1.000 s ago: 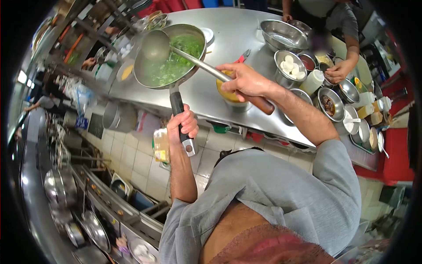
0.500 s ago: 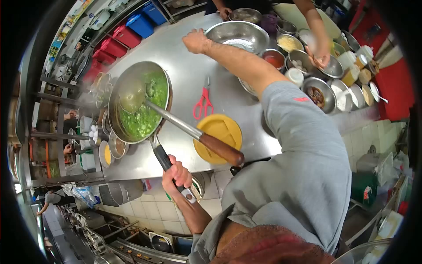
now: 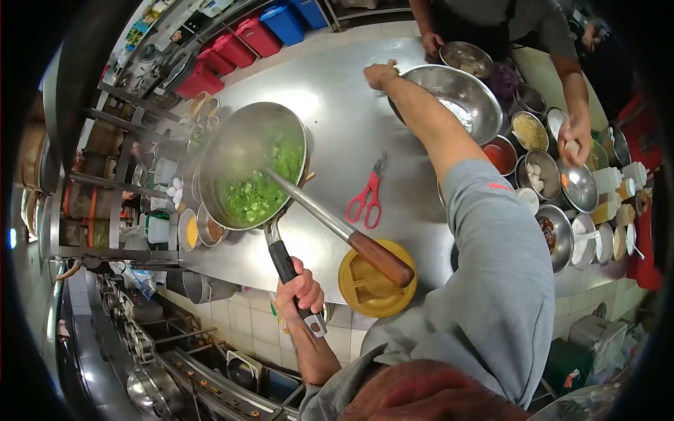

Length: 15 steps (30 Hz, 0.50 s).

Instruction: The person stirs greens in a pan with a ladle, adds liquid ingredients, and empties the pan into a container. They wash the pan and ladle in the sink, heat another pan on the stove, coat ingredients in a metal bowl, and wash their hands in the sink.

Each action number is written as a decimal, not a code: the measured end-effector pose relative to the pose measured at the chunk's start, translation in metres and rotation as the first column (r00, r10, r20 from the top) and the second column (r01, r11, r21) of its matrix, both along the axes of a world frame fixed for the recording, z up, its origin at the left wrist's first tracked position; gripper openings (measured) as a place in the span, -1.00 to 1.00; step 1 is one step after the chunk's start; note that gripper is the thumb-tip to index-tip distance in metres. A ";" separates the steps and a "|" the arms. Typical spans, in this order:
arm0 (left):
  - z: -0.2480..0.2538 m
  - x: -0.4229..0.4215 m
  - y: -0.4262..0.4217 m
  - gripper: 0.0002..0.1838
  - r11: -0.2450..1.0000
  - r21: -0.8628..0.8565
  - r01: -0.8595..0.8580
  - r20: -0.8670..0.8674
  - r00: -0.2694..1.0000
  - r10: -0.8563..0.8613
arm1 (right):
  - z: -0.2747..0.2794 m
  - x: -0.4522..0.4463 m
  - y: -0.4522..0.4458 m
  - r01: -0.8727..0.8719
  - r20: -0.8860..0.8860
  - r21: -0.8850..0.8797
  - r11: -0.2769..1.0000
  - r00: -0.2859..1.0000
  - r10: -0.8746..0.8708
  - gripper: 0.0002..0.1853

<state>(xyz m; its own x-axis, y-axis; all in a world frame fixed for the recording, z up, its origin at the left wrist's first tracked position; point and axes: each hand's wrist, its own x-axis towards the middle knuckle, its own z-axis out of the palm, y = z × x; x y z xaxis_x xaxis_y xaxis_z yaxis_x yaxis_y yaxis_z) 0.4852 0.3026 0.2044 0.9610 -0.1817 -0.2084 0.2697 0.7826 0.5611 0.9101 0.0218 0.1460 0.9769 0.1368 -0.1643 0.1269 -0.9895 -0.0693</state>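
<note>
My left hand (image 3: 300, 289) is closed around the black handle of a deep pan (image 3: 307, 158). Chopped green vegetables (image 3: 256, 193) lie in the pan under steam. A ladle (image 3: 309, 205) rests with its bowl in the pan, its wooden grip sticking out over a yellow round container (image 3: 349, 298); no hand is on it. My right arm stretches across the table, over the near-left edge of a large metal bowl (image 3: 484, 102). Just beyond that rim, my right hand (image 3: 381, 73) is low with curled fingers; what they hold, if anything, is hidden. Red-handled scissors (image 3: 366, 196) lie between pan and bowl.
Across the table, a person's hand (image 3: 574, 140) is over the ingredient bowls, and their other hand (image 3: 431, 43) is beside a smaller metal bowl (image 3: 466, 59). Several bottles (image 3: 625, 188) stand at the right. More bowls (image 3: 209, 226) line the left edge beside a metal shelf (image 3: 119, 184).
The view has turned, so the table's things appear farther right and lower. My left hand keeps its hold on the pan handle. The other person's hand has lifted from the small metal bowl.
</note>
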 end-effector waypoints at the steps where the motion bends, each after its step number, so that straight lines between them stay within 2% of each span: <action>1: 0.000 0.001 0.000 -0.81 1.000 0.023 -0.001 0.008 1.000 0.001 | -0.006 -0.006 0.009 -0.050 0.081 0.062 0.997 0.996 0.045 -0.68; 3: -0.001 0.002 0.004 -0.81 0.999 0.043 0.007 0.013 1.000 -0.007 | -0.007 -0.023 0.030 -0.191 0.047 0.091 0.977 0.981 0.187 -0.70; 6: -0.005 0.008 0.014 -0.83 0.998 0.049 0.046 0.026 0.999 -0.048 | -0.008 -0.069 0.067 -0.312 0.022 0.144 0.939 0.950 0.312 -0.73; 9: -0.010 0.010 0.028 -0.84 0.990 0.074 0.121 0.015 0.992 -0.123 | 0.002 -0.116 0.087 -0.338 -0.080 0.098 0.936 0.935 0.346 -0.72; 11: -0.015 0.013 0.035 -0.85 0.985 0.062 0.161 0.012 0.987 -0.162 | 0.035 -0.169 0.085 -0.276 0.184 0.463 0.842 0.959 0.213 -0.66; 12: -0.016 0.014 0.039 -0.85 0.983 0.060 0.171 0.011 0.985 -0.172 | 0.047 -0.194 0.082 -0.121 -0.027 0.658 0.743 0.982 0.184 -0.52; 13: -0.017 0.017 0.043 -0.85 0.980 0.066 0.188 0.010 0.982 -0.189 | 0.059 -0.221 0.079 0.073 -0.238 0.787 0.613 0.952 0.192 -0.39; 14: -0.019 0.019 0.045 -0.85 0.976 0.072 0.205 0.010 0.979 -0.206 | 0.075 -0.260 0.078 0.328 -0.461 0.847 0.418 0.844 0.274 -0.33; 15: -0.022 0.022 0.048 -0.84 0.973 0.068 0.222 0.020 0.974 -0.224 | 0.084 -0.295 0.078 0.582 -0.619 0.782 0.224 0.680 0.393 -0.27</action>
<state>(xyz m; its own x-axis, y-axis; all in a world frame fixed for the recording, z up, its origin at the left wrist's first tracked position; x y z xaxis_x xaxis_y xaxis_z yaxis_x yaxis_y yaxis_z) 0.5077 0.3507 0.1820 0.9035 -0.3787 -0.2006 0.4166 0.6662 0.6186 0.6147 0.0994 0.2296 0.6710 0.5607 -0.4851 -0.5202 -0.1102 -0.8469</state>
